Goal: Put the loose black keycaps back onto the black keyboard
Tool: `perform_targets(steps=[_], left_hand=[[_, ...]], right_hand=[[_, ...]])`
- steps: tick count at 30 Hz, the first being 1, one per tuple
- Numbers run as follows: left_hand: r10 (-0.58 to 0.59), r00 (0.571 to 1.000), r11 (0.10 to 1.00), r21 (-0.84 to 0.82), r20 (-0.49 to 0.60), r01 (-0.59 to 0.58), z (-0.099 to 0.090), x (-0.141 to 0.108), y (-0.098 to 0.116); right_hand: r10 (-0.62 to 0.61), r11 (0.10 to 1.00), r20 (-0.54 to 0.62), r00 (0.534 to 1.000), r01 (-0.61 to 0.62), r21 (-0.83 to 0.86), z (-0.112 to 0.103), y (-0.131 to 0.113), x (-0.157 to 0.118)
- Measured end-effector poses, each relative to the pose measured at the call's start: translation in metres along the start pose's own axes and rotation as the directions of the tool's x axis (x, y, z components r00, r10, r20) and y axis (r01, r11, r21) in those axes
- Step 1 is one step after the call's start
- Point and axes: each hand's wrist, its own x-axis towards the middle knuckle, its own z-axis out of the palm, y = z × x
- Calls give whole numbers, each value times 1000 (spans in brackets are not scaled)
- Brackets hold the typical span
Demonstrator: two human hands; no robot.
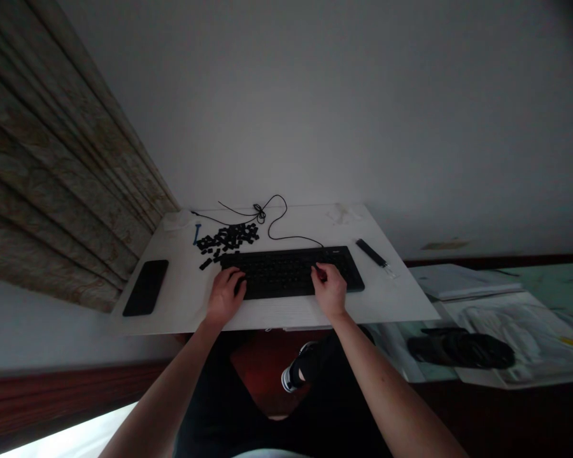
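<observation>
Fingers of the right hand (330, 289) are curled in, pinching a small dark red piece (321, 273) over the right part of the keyboard (279, 273). Left hand (226, 294) is bent at the keyboard's left end; can't tell if it clamps the edge, holds something small or just rests.

Keyboard lies flat on the counter (267, 310), near the front edge, long side facing the person. Loose pile of black keycaps (229, 235) just beyond its left end, strays close to the left hand. Cable (293, 237) runs off the far side.

Step in hand looks like work on the keys with the red piece. To do it well: brace the board with the left hand so it can't skid, keep the red piece square to the key, load it straight up or down, no sideways prying. Keep strays clear of the left wrist, and slack in the cable.

Hard to see: working end of the red piece, covered by the fingers. Light's dim, so filled and bare key positions don't separate, and legends don't read. Whatever sits under either palm is hidden.
</observation>
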Motion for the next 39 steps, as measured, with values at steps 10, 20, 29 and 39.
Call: perform_targets(steps=[10, 20, 29, 39], left_hand=[[38, 999, 999, 28, 33, -39, 3, 1, 0], [38, 998, 999, 35, 43, -39, 1, 1, 3], [42, 999, 999, 26, 31, -43, 2, 2, 3], [-20, 999, 1000, 8, -37, 20, 1, 0, 0]], right_hand=[[26, 999, 39, 999, -25, -24, 1, 1, -1], [18, 1000, 71, 997, -16, -24, 0, -3, 0], [20, 1000, 69, 997, -19, -11, 1, -1, 1], [40, 999, 51, 998, -40, -8, 2, -2, 1]])
